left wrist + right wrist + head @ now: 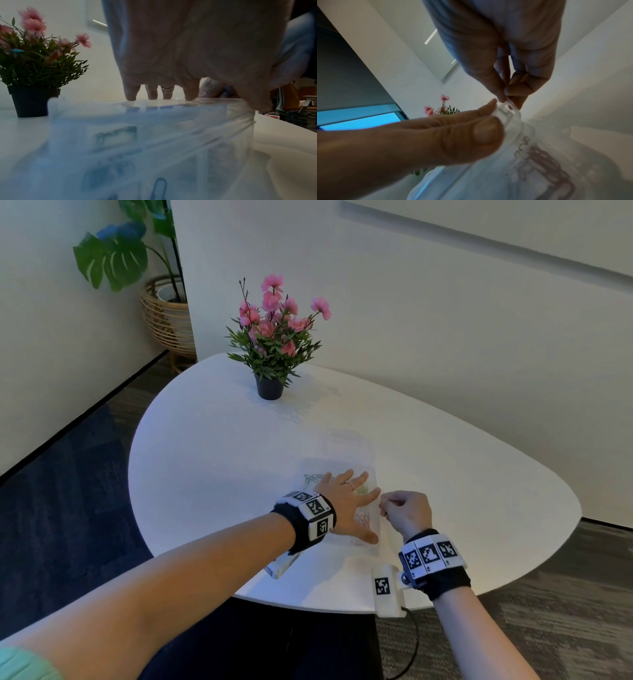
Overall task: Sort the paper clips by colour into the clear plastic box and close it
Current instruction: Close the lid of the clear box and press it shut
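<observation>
The clear plastic box (342,453) lies on the white table (212,460) with its lid down. My left hand (356,505) rests flat on the lid, fingers (132,94) spread and straight. Through the plastic show green paper clips (310,478), yellowish ones (363,490) and pink ones (363,518); a green clip (116,136) and a blue clip (159,186) are blurred in the left wrist view. My right hand (383,503) is curled at the box's right edge. Its thumb and forefinger (506,96) pinch the clear latch tab (510,106), with pink clips (547,162) under the lid beside it.
A potted plant with pink flowers (270,344) stands at the table's far side. A small white carton (281,566) lies near the front edge under my left wrist. A large leafy plant in a wicker basket (164,313) stands on the floor at the back left.
</observation>
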Demonstrator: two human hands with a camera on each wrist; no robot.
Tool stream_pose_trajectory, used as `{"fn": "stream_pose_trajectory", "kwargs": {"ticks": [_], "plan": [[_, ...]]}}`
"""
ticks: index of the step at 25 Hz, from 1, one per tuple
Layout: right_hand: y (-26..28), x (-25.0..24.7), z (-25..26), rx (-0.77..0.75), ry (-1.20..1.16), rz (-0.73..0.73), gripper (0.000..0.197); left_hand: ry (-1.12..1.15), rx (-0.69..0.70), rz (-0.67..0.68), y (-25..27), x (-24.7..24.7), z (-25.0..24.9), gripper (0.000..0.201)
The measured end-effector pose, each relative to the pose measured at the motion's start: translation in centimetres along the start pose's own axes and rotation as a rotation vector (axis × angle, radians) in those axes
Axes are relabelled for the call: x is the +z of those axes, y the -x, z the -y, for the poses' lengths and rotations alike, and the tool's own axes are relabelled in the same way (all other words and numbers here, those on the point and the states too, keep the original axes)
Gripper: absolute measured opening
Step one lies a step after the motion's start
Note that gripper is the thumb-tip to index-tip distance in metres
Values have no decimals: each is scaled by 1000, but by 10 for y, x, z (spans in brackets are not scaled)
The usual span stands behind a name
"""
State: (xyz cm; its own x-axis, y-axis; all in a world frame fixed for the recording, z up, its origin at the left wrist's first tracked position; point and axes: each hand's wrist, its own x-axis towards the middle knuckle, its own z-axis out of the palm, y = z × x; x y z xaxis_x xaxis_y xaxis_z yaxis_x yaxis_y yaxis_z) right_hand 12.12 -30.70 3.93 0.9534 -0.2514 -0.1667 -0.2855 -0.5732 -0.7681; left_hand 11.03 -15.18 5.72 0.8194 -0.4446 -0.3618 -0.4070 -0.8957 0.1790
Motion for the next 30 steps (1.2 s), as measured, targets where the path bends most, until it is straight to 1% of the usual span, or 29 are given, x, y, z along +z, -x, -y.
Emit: {"fn": "stream_pose_trajectory", "kwargs": {"ticks": [1, 4, 6, 9, 11, 14, 16, 17, 19, 20, 22, 23, 26, 28, 30], "plan": [[1, 0, 2, -3, -3, 4, 7, 6, 2, -9, -1, 1, 0, 101], [4, 3, 6, 32, 9, -17, 24, 33, 1, -22, -1, 0, 0, 108], [7, 6, 10, 90, -25, -54, 30, 53, -8, -19, -2, -1, 1, 115], [6, 6, 13, 152, -47, -81, 30, 80, -11, -24, -2, -2, 2, 119], [3, 5, 13, 198, -78, -56, 25, 85, -9, -29, -2, -1, 2, 119], [-3, 0, 11, 273, -210, 29, 19, 133, 8, -24, 0, -5, 3, 117], [-3, -3, 7, 325, -324, 135, 19, 200, 7, -9, 6, -8, 14, 119], [-1, -7, 5, 356, -393, 203, 17, 222, -18, -3, 10, -9, 23, 127], [0, -14, -3, 417, -476, 330, 12, 184, -92, 16, 19, -9, 46, 146], [1, -17, -7, 439, -519, 369, 12, 152, -122, 40, 23, -11, 55, 152], [5, -18, -12, 490, -624, 398, 16, 118, -145, 81, 28, -15, 65, 155], [7, -18, -12, 494, -651, 397, 20, 101, -135, 82, 29, -19, 64, 155], [13, -17, -9, 428, -622, 349, 27, 110, -113, 62, 29, -25, 55, 152], [14, -19, -8, 387, -576, 305, 24, 229, -121, 40, 32, -26, 55, 147], [15, -20, -9, 344, -521, 254, 22, 422, -131, 4, 35, -27, 60, 143]]}}
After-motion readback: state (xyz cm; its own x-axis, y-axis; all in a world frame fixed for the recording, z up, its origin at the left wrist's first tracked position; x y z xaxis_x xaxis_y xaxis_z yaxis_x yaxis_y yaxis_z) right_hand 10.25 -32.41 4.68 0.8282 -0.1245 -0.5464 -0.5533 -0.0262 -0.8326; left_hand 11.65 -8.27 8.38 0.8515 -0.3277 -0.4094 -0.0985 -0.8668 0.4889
